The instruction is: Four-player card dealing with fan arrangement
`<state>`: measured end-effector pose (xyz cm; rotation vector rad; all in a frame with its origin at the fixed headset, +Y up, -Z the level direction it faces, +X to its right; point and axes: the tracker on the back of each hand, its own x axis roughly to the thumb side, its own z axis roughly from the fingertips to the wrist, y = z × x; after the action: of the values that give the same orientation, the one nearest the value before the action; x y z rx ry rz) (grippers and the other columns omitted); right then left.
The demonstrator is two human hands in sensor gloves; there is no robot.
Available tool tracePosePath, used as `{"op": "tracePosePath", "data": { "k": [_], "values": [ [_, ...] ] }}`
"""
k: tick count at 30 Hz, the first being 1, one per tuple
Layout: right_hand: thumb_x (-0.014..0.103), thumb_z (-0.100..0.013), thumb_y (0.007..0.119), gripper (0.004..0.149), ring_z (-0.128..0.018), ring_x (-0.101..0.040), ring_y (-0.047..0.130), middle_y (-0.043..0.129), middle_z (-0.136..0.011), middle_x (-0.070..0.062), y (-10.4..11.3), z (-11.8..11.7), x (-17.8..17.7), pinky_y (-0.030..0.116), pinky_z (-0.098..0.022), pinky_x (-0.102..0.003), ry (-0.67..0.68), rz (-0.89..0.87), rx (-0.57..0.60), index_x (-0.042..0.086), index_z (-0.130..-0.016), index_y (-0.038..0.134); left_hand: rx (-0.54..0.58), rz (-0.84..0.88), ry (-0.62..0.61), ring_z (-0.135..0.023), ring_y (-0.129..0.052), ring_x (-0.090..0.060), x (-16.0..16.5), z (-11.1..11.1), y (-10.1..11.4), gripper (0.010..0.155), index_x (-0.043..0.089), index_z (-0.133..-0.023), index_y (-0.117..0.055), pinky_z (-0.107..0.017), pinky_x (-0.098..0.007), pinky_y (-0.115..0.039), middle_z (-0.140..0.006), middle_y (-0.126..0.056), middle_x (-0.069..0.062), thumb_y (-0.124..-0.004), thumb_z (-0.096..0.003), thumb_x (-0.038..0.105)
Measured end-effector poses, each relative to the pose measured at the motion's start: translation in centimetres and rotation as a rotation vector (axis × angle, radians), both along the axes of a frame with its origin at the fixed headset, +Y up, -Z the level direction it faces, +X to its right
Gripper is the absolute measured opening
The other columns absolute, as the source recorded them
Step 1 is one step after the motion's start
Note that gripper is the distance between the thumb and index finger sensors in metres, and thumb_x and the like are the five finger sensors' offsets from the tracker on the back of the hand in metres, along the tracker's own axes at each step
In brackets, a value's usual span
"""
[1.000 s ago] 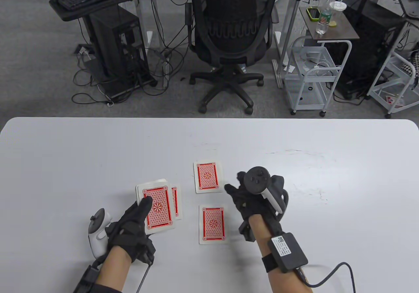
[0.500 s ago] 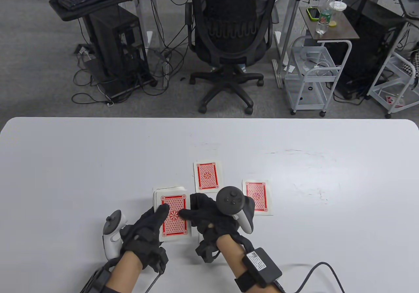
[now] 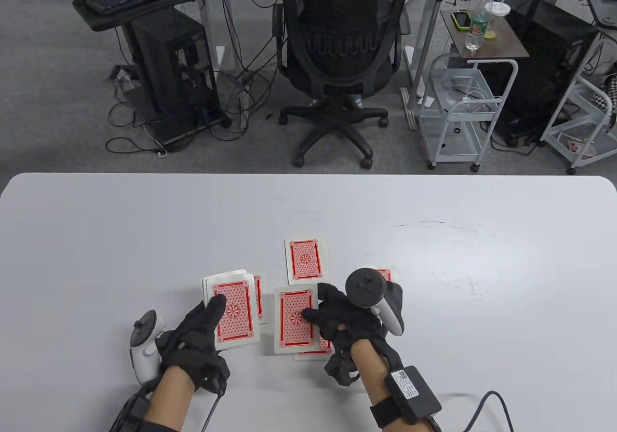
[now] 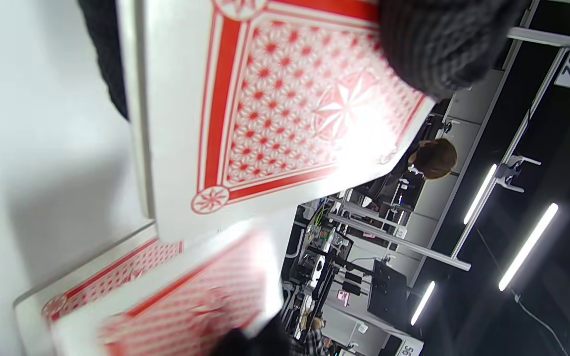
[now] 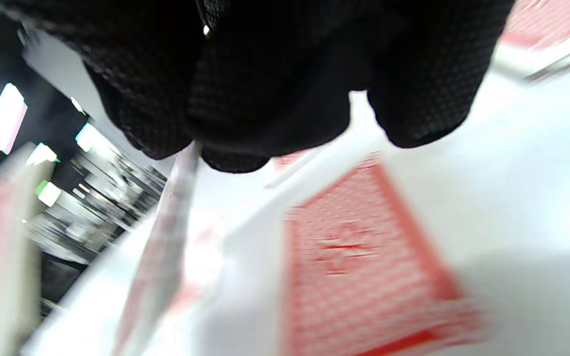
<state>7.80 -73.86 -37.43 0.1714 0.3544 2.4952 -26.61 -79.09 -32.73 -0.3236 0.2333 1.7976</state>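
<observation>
Above the table, right hand [image 3: 344,314] pinches one card [image 3: 294,321].

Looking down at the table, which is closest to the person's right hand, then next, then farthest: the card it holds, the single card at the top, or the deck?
From the right hand:
1. Held card, pinched at its left.
2. Top card, just beyond it.
3. Deck, far left, in the left hand.

table view looks down from above; both wrist views sit close, sharing the cards [image 3: 295,319].
</observation>
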Motion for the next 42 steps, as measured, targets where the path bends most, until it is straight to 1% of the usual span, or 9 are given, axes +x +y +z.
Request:
{"op": "tracePosePath", "data": {
  "k": [7, 10, 15, 20, 24, 26, 30, 38, 42],
  "values": [
    [0.042, -0.048, 0.089, 0.078, -0.026, -0.006, 0.096, 0.088, -0.067, 0.000, -1.7, 0.0, -2.1, 0.078, -0.045, -0.049, -0.031, 0.574, 0.064, 0.000, -0.104, 0.054, 0.009, -0.022, -0.014, -0.070, -0.104, -0.026, 0.3, -0.1, 0.0, 0.049, 0.032, -0.093, -0.075, -0.049, -0.044, -0.089, -0.088, -0.093, 0.007, -0.080, -0.0497, 0.055],
    [0.045, -0.049, 0.086, 0.075, -0.027, -0.006, 0.095, 0.087, -0.067, 0.002, -1.9, 0.1, -2.4, 0.078, -0.046, -0.049, -0.023, 0.629, 0.054, 0.003, -0.104, 0.056, 0.010, -0.027, -0.020, -0.070, -0.104, -0.026, 0.4, -0.1, 0.0, 0.049, 0.032, -0.093, -0.075, -0.049, -0.045, -0.089, -0.087, -0.093, 0.007, -0.080, -0.0498, 0.055],
    [0.049, -0.053, 0.080, 0.071, -0.036, -0.011, 0.098, 0.086, -0.073, -0.002, 0.3, 0.5, -2.2, 0.076, -0.049, -0.052, -0.013, 0.373, 0.099, 0.005, -0.104, 0.057, 0.023, -0.019, -0.031, -0.070, -0.104, -0.026, 0.9, -0.1, 0.2, 0.049, 0.032, -0.092, -0.076, -0.048, -0.045, -0.090, -0.087, -0.093, 0.007, -0.081, -0.0496, 0.055],
    [0.048, -0.056, 0.074, 0.060, -0.046, -0.017, 0.101, 0.085, -0.078, -0.006, 2.1, 1.9, -3.3, 0.073, -0.051, -0.056, 0.047, 0.068, 0.255, 0.009, -0.100, 0.065, 0.039, -0.006, -0.073, -0.069, -0.104, -0.026, 2.5, 0.3, 0.5, 0.049, 0.031, -0.092, -0.076, -0.049, -0.046, -0.089, -0.086, -0.094, 0.007, -0.081, -0.0496, 0.055],
    [0.052, -0.053, 0.078, 0.066, -0.051, -0.023, 0.100, 0.084, -0.080, -0.008, 1.5, 2.5, -4.8, 0.072, -0.051, -0.058, 0.113, -0.294, 0.205, 0.008, -0.099, 0.065, 0.049, -0.012, -0.117, -0.069, -0.104, -0.026, 3.8, 0.6, 0.7, 0.049, 0.031, -0.092, -0.076, -0.048, -0.046, -0.089, -0.086, -0.094, 0.007, -0.081, -0.0493, 0.055],
    [0.047, -0.049, 0.086, 0.062, -0.047, -0.020, 0.101, 0.085, -0.075, -0.003, 1.3, 2.8, -5.4, 0.073, -0.051, -0.059, 0.088, -0.333, 0.149, 0.009, -0.095, 0.068, 0.053, -0.031, -0.135, -0.069, -0.105, -0.026, 4.3, 0.7, 0.7, 0.049, 0.031, -0.092, -0.076, -0.048, -0.046, -0.089, -0.086, -0.094, 0.007, -0.081, -0.0490, 0.055],
    [0.041, -0.045, 0.091, 0.057, -0.043, -0.018, 0.104, 0.089, -0.068, 0.000, 1.1, 2.6, -5.0, 0.074, -0.050, -0.058, 0.048, -0.355, 0.149, 0.011, -0.089, 0.073, 0.049, -0.020, -0.143, -0.069, -0.104, -0.026, 4.4, 0.9, 0.7, 0.049, 0.031, -0.092, -0.076, -0.048, -0.045, -0.089, -0.086, -0.094, 0.007, -0.081, -0.0492, 0.055],
    [0.033, -0.047, 0.086, 0.057, -0.046, -0.019, 0.108, 0.094, -0.066, 0.001, 0.3, 1.6, -4.2, 0.075, -0.051, -0.056, 0.026, -0.530, 0.055, 0.005, -0.093, 0.070, 0.033, 0.031, -0.136, -0.069, -0.105, -0.026, 3.4, 0.5, 0.6, 0.049, 0.030, -0.093, -0.075, -0.048, -0.045, -0.090, -0.087, -0.094, 0.006, -0.078, -0.0504, 0.056],
    [0.032, -0.048, 0.085, 0.058, -0.039, -0.017, 0.106, 0.093, -0.066, 0.000, 0.5, 0.4, -4.8, 0.078, -0.047, -0.051, -0.012, -0.542, 0.053, 0.003, -0.094, 0.068, 0.018, 0.040, -0.053, -0.070, -0.104, -0.025, 1.5, 0.0, 0.5, 0.049, 0.031, -0.093, -0.075, -0.049, -0.045, -0.089, -0.088, -0.093, 0.007, -0.078, -0.0509, 0.056]
  ]
}}
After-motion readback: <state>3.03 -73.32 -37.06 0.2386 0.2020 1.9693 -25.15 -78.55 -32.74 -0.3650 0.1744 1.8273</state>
